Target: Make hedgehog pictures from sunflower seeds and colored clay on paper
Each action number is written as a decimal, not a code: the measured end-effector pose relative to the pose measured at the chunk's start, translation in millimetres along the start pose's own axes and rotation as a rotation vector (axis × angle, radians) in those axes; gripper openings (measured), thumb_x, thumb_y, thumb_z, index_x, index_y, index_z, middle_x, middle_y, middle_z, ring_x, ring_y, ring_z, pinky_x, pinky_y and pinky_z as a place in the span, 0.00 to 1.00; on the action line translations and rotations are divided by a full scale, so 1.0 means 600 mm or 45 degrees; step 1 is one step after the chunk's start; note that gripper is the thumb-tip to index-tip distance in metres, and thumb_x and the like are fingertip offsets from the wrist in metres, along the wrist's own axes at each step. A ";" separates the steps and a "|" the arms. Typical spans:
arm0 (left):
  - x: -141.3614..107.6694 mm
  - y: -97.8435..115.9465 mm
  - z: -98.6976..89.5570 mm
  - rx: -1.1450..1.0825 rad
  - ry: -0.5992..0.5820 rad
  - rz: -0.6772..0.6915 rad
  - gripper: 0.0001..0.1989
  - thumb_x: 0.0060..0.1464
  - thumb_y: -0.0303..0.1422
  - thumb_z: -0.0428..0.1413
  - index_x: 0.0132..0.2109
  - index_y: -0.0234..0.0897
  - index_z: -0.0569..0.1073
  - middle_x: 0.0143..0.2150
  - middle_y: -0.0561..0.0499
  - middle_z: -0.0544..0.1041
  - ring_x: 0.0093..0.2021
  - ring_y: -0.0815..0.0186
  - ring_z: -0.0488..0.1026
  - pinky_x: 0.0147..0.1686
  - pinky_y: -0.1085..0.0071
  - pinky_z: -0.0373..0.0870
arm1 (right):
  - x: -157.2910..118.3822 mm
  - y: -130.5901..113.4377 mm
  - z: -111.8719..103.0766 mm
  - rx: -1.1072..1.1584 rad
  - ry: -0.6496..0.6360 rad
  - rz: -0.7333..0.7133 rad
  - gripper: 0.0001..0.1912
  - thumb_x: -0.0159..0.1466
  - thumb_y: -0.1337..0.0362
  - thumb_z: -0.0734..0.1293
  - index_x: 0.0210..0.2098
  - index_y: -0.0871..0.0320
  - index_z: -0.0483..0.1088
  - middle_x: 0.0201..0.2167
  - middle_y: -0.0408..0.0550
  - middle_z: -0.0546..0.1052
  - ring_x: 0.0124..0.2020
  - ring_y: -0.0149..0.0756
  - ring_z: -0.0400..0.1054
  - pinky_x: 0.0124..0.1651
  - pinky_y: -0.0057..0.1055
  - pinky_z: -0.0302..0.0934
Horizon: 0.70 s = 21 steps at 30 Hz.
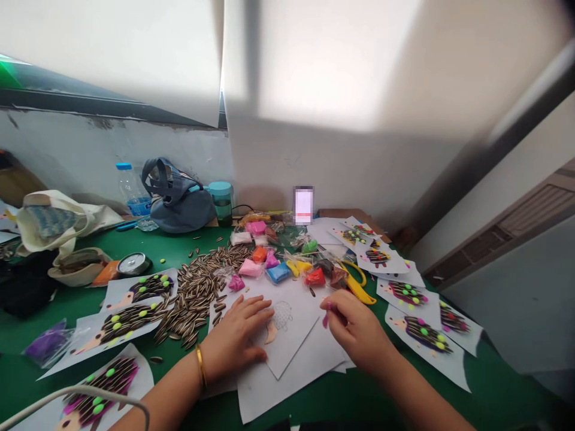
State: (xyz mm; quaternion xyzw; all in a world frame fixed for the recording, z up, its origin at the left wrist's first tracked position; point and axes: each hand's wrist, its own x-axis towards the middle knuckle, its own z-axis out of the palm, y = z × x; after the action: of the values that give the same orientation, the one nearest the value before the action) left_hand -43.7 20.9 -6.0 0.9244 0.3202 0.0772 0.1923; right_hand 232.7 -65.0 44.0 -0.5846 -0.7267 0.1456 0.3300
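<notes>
My left hand [245, 329] lies on a white paper [291, 338] with its fingers stretched out. By its fingertips the paper carries a pencil drawing [283, 314] of a round, scaly-patterned body and a flat peach-coloured clay piece [271, 331]. Above the paper's right edge, my right hand [354, 326] is closed in a pinch on a small piece of magenta clay [325, 321], which hangs below the fingertips. More paper sheets [256, 398] lie underneath. Bags of coloured clay, including a blue one [279, 273] and a red one [315, 276], sit just beyond my hands.
A heap of sunflower seeds [197, 287] spreads to the left on the green table. Finished hedgehog pictures [420, 335] lie on both sides. Yellow-handled scissors [359, 290] rest at right. A phone [303, 205], a cup [221, 203], a bag [179, 203] and a bottle [137, 200] stand at the back.
</notes>
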 end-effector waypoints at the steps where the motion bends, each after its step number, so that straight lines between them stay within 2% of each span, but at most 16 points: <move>1: 0.000 -0.006 0.000 -0.026 -0.034 0.040 0.39 0.47 0.42 0.66 0.65 0.47 0.64 0.66 0.43 0.66 0.68 0.46 0.57 0.66 0.38 0.45 | 0.005 -0.007 0.005 0.089 0.031 -0.016 0.08 0.66 0.69 0.57 0.38 0.56 0.68 0.34 0.47 0.73 0.36 0.35 0.68 0.39 0.30 0.62; 5: 0.000 -0.004 0.008 -0.021 0.001 0.035 0.39 0.49 0.40 0.65 0.66 0.47 0.61 0.65 0.43 0.68 0.68 0.48 0.57 0.67 0.38 0.44 | 0.025 -0.008 0.047 0.256 0.058 -0.026 0.07 0.66 0.69 0.58 0.38 0.56 0.68 0.33 0.46 0.73 0.35 0.35 0.68 0.39 0.30 0.62; 11: 0.003 0.015 0.023 0.093 0.144 -0.044 0.38 0.49 0.45 0.65 0.65 0.43 0.64 0.63 0.42 0.70 0.67 0.46 0.59 0.67 0.37 0.43 | 0.028 0.021 0.108 0.278 -0.063 -0.033 0.08 0.61 0.72 0.60 0.35 0.56 0.70 0.34 0.45 0.74 0.36 0.34 0.68 0.40 0.31 0.61; 14: 0.004 0.017 0.024 0.125 0.166 -0.082 0.40 0.47 0.46 0.66 0.64 0.41 0.64 0.63 0.41 0.70 0.67 0.45 0.59 0.66 0.37 0.44 | 0.018 0.028 0.115 0.364 -0.104 0.070 0.09 0.63 0.71 0.60 0.37 0.56 0.71 0.33 0.45 0.75 0.36 0.35 0.70 0.40 0.31 0.62; 17: 0.007 0.020 0.025 0.141 0.157 -0.048 0.39 0.49 0.44 0.65 0.66 0.43 0.61 0.68 0.42 0.64 0.69 0.45 0.55 0.67 0.37 0.43 | 0.011 0.027 0.115 0.529 -0.148 0.204 0.08 0.64 0.69 0.60 0.39 0.56 0.71 0.32 0.44 0.76 0.32 0.33 0.70 0.37 0.29 0.63; 19: 0.010 0.021 0.027 0.119 0.118 0.023 0.38 0.52 0.40 0.64 0.67 0.45 0.58 0.69 0.44 0.61 0.70 0.48 0.54 0.67 0.39 0.43 | 0.010 0.023 0.116 0.589 -0.165 0.228 0.06 0.64 0.68 0.61 0.37 0.56 0.71 0.32 0.44 0.75 0.33 0.33 0.70 0.37 0.29 0.63; 21: 0.011 0.023 0.028 0.075 0.070 0.068 0.38 0.55 0.37 0.61 0.68 0.45 0.55 0.68 0.44 0.64 0.69 0.51 0.56 0.68 0.40 0.42 | 0.009 0.020 0.117 0.565 -0.169 0.207 0.05 0.63 0.67 0.63 0.35 0.56 0.71 0.33 0.44 0.75 0.34 0.34 0.70 0.38 0.29 0.63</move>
State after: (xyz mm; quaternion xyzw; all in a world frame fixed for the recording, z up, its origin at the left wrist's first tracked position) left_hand -26.3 9.8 -15.2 0.9355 0.3025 0.0982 0.1541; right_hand 195.4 -44.4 -13.2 -0.5435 -0.6476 0.3659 0.3891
